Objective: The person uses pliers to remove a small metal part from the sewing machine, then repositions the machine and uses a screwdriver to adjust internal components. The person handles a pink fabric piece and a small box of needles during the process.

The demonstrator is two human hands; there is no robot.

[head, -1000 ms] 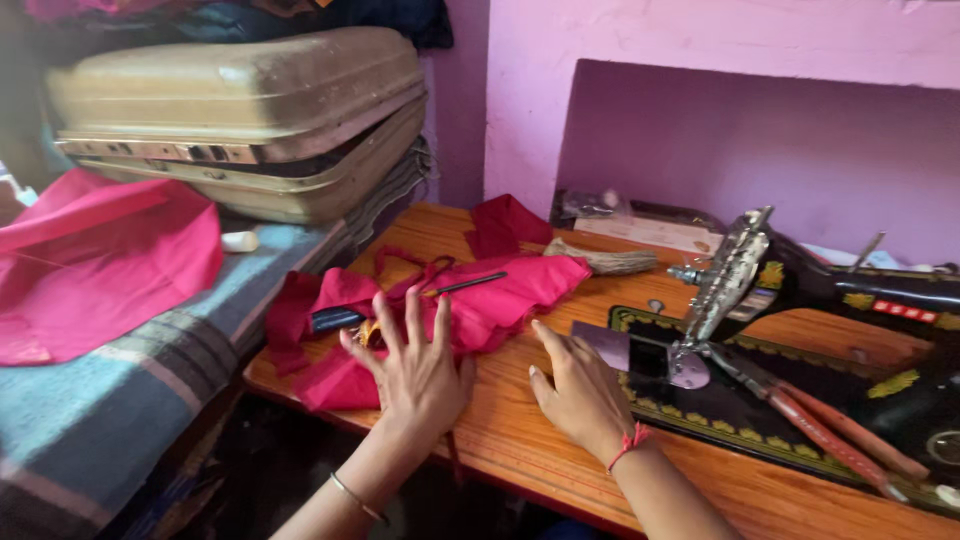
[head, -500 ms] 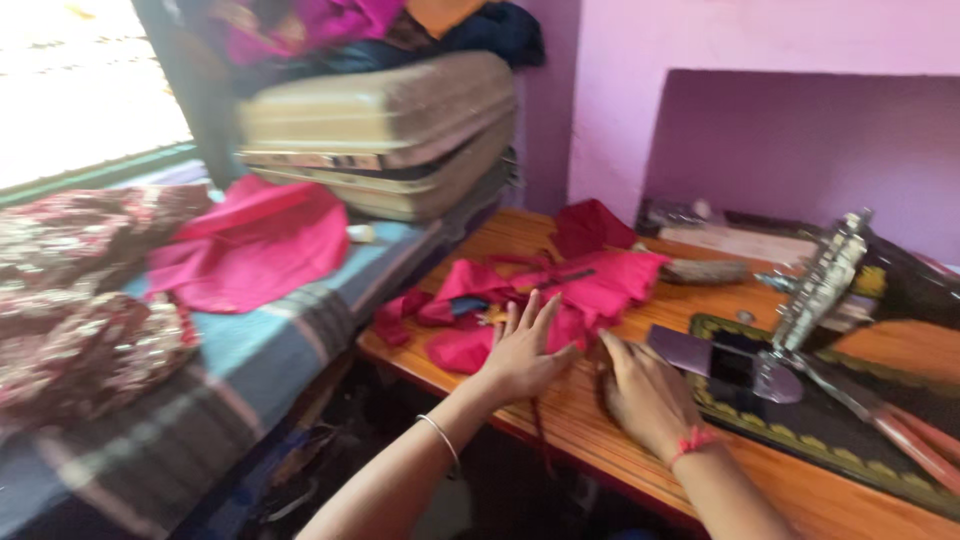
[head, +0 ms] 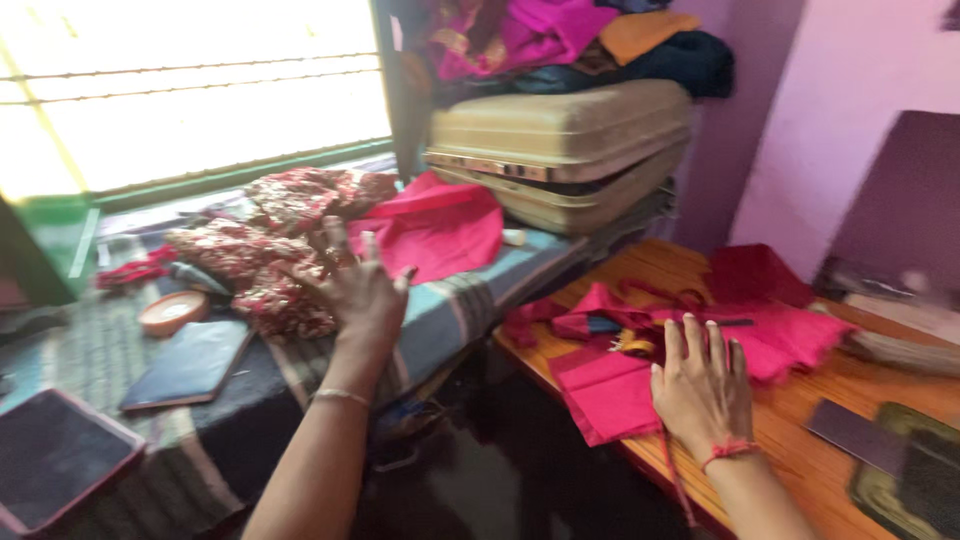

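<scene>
— What had changed when we looked again?

— Half a second before, both our hands lay at the bright pink cut cloth (head: 745, 345) on the orange wooden table (head: 880, 385). Now only our right hand (head: 702, 385) stayed there, flat, fingers spread, pressing the cloth's near fold rather than gripping it. Our left hand (head: 352, 285) had swung away from the table, out over the striped grey-and-blue blanket (head: 470, 300) beside it.

— Was the left hand holding anything?

— No; it was open, fingers splayed, empty. It hovered just at the crumpled red floral-print fabric (head: 275, 255), which lay on the blanket farther from the table than the plain pink folded cloth (head: 440, 230).

— So what did we make of that?

— We judged the pink pieces were being kept in place on the table while the work turned towards the floral fabric. Whether our fingertips touched it, we couldn't tell; the picture was blurred.

— And beyond the table?

— The beige hard-shell suitcase (head: 565, 150) sat behind the table's far corner, clothes heaped on top.
</scene>
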